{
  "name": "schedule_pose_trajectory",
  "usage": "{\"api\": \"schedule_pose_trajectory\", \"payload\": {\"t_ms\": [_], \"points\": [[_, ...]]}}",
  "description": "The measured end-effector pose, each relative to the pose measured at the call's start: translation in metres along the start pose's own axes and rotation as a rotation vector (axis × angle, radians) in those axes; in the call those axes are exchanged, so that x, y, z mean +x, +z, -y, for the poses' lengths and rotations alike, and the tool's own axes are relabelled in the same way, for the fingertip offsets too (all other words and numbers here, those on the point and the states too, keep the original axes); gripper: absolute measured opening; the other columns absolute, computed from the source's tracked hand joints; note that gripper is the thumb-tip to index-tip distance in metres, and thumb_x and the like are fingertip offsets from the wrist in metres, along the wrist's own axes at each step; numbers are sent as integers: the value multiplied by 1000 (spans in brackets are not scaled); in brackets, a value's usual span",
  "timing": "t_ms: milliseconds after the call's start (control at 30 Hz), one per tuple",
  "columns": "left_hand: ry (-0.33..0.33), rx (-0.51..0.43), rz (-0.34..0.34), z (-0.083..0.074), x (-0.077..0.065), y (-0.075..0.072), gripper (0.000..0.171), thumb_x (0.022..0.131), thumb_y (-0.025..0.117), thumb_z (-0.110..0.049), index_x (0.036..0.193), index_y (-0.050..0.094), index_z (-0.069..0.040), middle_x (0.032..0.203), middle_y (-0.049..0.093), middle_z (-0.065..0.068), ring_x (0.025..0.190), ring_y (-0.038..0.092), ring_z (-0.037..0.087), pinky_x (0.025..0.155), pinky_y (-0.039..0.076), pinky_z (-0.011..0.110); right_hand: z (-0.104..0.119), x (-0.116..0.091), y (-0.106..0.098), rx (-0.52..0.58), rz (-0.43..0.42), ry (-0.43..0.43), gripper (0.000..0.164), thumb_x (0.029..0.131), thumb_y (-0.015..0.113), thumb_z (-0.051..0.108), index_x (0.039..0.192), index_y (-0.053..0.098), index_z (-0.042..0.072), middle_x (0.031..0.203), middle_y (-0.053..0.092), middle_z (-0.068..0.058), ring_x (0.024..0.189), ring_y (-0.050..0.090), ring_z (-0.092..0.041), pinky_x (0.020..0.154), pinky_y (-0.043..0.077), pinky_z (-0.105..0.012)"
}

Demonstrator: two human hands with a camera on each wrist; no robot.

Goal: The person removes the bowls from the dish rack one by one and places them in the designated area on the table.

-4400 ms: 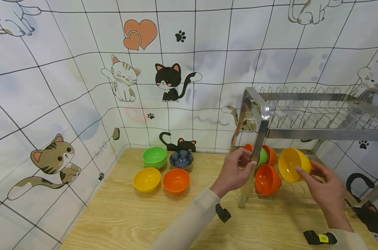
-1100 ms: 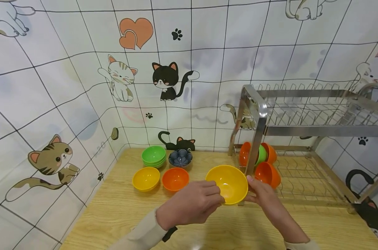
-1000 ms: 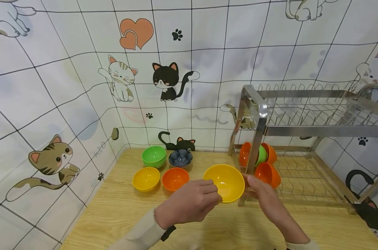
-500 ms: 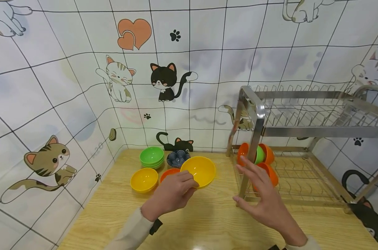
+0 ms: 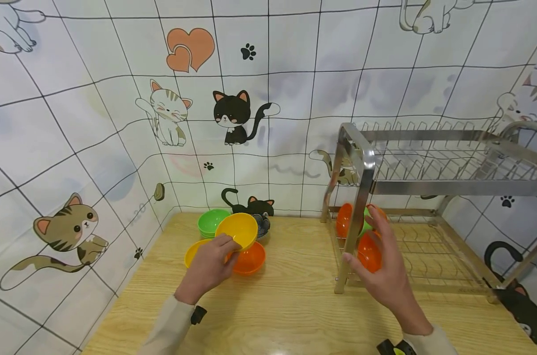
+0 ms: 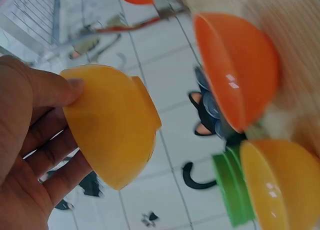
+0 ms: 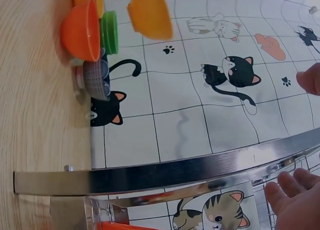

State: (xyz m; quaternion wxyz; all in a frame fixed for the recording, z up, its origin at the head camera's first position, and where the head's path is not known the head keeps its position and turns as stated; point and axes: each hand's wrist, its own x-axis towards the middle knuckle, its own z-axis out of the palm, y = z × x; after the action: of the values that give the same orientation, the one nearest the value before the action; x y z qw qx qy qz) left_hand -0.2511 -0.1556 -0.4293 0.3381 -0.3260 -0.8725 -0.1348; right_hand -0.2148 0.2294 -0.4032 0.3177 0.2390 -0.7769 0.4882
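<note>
My left hand (image 5: 208,266) grips a yellow bowl (image 5: 237,229) by its rim, thumb against its side in the left wrist view. The held bowl hangs over the group on the table: a yellow bowl (image 5: 193,251), mostly hidden by the hand, an orange bowl (image 5: 252,260), stacked green bowls (image 5: 211,222) and a dark blue flower-shaped dish (image 5: 263,226), partly covered. My right hand (image 5: 385,273) holds nothing, fingers spread and thumb apart, beside the left post of the metal dish rack (image 5: 361,197). In the right wrist view its fingers (image 7: 292,190) show near the rack.
On the rack's lower tier, an orange bowl (image 5: 342,220), a green bowl (image 5: 366,224) and another orange bowl (image 5: 369,252) lean on their sides, partly behind the post and my right hand. The wooden table (image 5: 295,305) meets a cat-patterned wall (image 5: 290,98) behind.
The yellow bowl came from the rack in my right hand and passed to my left, which has carried it leftward over the other bowls. My right hand has let go and moved right.
</note>
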Motion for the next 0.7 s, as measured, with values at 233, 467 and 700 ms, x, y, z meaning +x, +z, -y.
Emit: {"api": "schedule_pose_trajectory", "payload": {"t_ms": [233,467,700], "points": [[-118,66,5,22,-19,2,16,78,86,-6,88,76,-12,81,65,-4,73,55,11,64,55,25,1,11,1,44,-29,179,73,92,71,-5,156,41,14,143,54,-8,125,54,2,104,45,-7],[-201,111,45,39,-34,4,15,78,86,-7,87,75,-11,82,64,-2,71,54,12,64,56,27,-4,23,2,-11,-102,293,35,99,68,12,133,63,4,115,66,10,105,62,2,92,50,-5],[-218,122,44,53,-50,5,14,78,85,-6,85,74,-11,83,66,0,73,59,14,65,57,31,-8,29,-4,-99,-36,325,31,101,66,22,128,63,7,109,65,10,101,60,7,92,44,0]]}}
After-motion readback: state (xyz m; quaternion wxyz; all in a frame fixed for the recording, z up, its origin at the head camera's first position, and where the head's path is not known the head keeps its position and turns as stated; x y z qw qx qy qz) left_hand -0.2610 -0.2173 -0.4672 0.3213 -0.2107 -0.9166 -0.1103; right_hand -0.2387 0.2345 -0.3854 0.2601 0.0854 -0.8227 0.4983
